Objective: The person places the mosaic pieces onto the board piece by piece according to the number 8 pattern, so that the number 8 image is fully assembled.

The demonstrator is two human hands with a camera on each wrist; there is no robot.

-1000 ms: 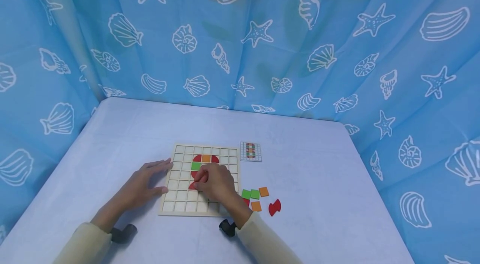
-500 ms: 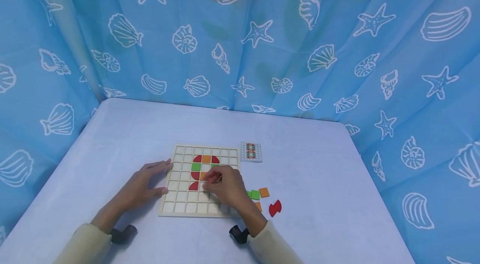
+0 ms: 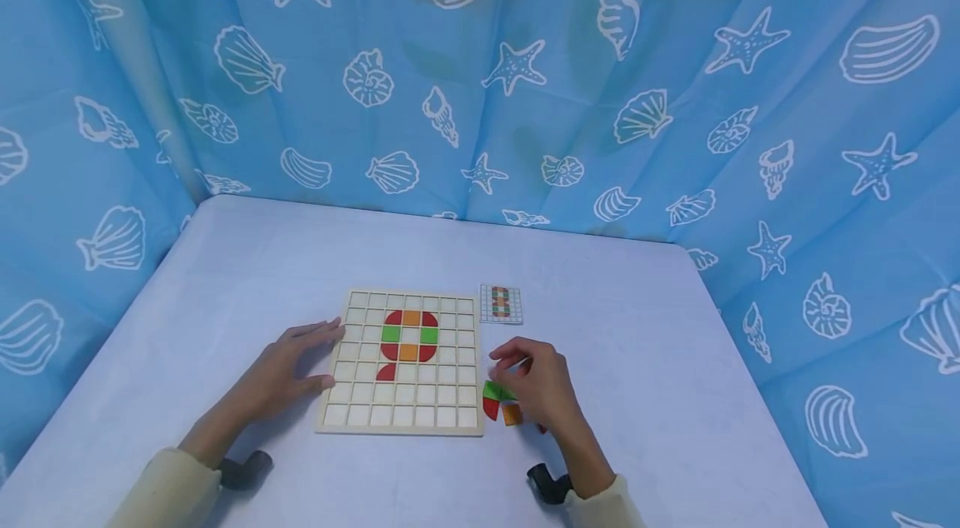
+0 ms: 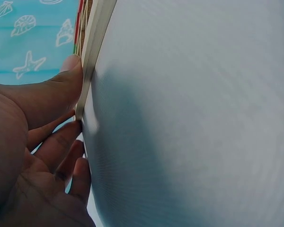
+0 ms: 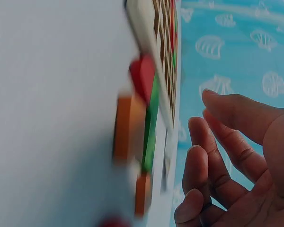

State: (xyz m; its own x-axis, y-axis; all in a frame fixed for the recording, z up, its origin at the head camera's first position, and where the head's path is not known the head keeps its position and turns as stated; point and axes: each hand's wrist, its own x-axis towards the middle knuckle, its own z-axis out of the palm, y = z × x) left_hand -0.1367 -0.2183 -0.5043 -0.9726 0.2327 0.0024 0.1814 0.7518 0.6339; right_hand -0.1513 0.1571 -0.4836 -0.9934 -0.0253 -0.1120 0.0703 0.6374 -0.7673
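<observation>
My left hand (image 3: 296,366) rests at the left edge of a wooden grid board (image 3: 360,415), thumb and fingertips touching its side in the left wrist view. On the board, red quarter-round tiles, orange tiles and green tiles (image 3: 391,334) form a rounded ring. One more red quarter-round tile (image 3: 386,372) sits just below the ring's lower left. To the right of the board my right hand (image 3: 536,382) hovers over loose tiles, fingers loosely bent, with nothing between thumb and fingers in the right wrist view. Below it show a green tile (image 3: 491,391), a red tile (image 3: 491,409) and an orange tile (image 5: 128,127).
A small pattern card (image 3: 501,305) with a printed grid lies beside the board's upper right corner. White cloth covers the table (image 3: 637,328). Behind it hangs a blue curtain (image 3: 450,53) with shell and starfish prints.
My right hand has moved off the board to the right, over the loose tiles, uncovering the ring of tiles. The left hand stays at the board's edge.
</observation>
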